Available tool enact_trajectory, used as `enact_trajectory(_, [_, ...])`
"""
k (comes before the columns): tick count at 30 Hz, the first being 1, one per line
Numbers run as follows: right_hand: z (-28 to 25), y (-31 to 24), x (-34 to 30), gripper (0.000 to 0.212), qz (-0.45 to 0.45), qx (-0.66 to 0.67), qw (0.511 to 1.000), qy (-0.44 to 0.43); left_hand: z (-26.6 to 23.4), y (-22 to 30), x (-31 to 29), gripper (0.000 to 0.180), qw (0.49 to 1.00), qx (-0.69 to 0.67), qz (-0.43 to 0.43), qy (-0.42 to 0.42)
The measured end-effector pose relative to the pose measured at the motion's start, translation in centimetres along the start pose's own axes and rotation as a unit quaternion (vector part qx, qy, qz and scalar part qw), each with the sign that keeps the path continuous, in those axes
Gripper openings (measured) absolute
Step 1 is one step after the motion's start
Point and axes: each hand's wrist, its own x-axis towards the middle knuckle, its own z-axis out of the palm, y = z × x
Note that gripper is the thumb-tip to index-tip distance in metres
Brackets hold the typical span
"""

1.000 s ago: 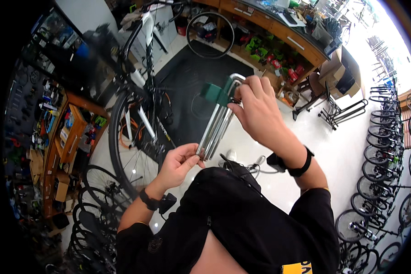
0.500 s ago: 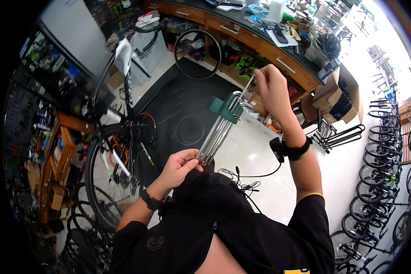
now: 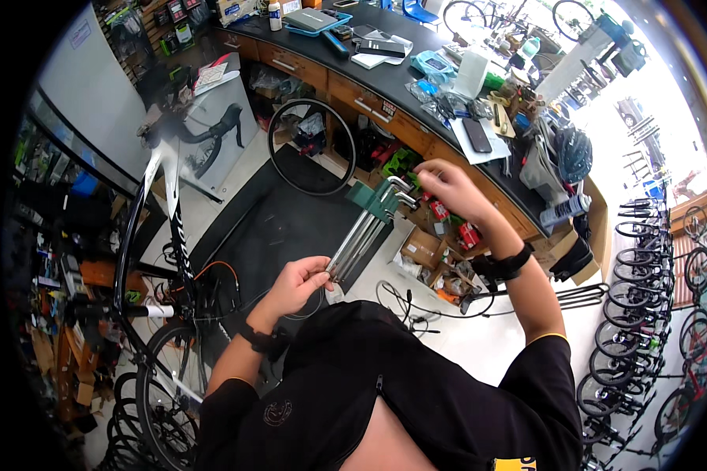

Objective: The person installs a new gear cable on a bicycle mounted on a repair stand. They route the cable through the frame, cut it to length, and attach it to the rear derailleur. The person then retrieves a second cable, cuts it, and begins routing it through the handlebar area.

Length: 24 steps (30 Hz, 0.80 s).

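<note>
My left hand [image 3: 294, 286] pinches the long shafts of a hex key set [image 3: 357, 239] near their lower ends. The silver L-shaped keys run up at a slant through a green plastic holder [image 3: 380, 202], with their short bent arms sticking out at the top. Just right of those bent arms is my right hand [image 3: 450, 192], its fingers loosely apart and no key visible in it. A black strap circles each wrist.
A white and black bicycle [image 3: 173, 184] stands to the left. Ahead, a workbench [image 3: 346, 67] carries tools, packets and phones. A bare wheel [image 3: 353, 149] leans against it. Open boxes [image 3: 420, 247] and cables [image 3: 408, 302] lie to the right, and bicycles [image 3: 617, 337] line the far right.
The hex key that my right hand held up beyond the holder no longer sticks out at length. My right hand has moved lower, beside the bent arms. The view has shifted, showing more workbench.
</note>
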Motion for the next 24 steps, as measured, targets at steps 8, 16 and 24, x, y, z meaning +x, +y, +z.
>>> enact_trajectory(8, [-3.6,9.1,12.4,0.038,0.250,0.227,0.883,-0.325,-8.4,2.6,14.9,0.022,0.996,-0.026,-0.073,-0.035])
enact_trajectory(16, [-8.0,19.4,21.3,0.025,0.287,0.429,0.781,-0.351,-12.6,6.5,32.9,0.020,0.990,0.015,-0.053,0.127])
enact_trajectory(24, [-9.6,24.8,30.3,0.014,0.305,0.506,0.806,-0.042,-14.5,4.7,37.6,0.034,0.954,0.020,-0.016,0.299])
